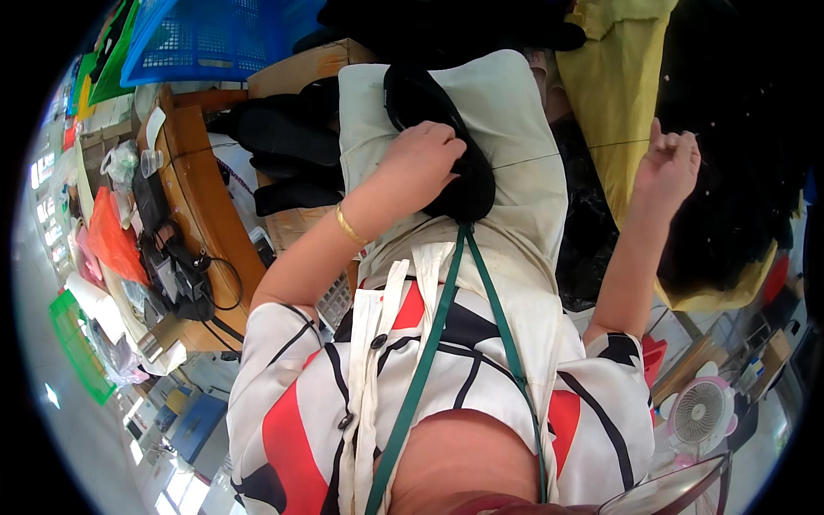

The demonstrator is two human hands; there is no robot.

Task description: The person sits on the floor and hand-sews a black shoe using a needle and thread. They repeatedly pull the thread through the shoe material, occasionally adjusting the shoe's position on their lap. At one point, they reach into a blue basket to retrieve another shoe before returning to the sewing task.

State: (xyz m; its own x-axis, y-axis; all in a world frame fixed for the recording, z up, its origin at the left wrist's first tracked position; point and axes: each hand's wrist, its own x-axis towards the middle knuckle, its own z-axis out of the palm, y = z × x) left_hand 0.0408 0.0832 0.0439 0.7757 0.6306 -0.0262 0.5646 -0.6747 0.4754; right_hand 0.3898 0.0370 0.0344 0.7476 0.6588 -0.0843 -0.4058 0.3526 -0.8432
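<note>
A black shoe (476, 184), long and rounded at both ends, lies on the off-white cloth (524, 112) over my lap. Bent over its middle, my left hand (427, 163) has its fingers closed on it. A thin dark thread (549, 157) runs taut from the shoe to my right hand (668, 165), raised well off to the right. Those fingers are curled together around the thread's end, and whether a needle is there I cannot make out. Below the shoe, a green neck strap (429, 335) comes to a point against its near end.
More black shoes (287, 142) are piled left of my lap, beside a wooden table (206, 215) with bags and a dark device. A blue crate (206, 43) stands behind. On the right are a yellow sack (614, 86) with black pieces and a small fan (701, 416).
</note>
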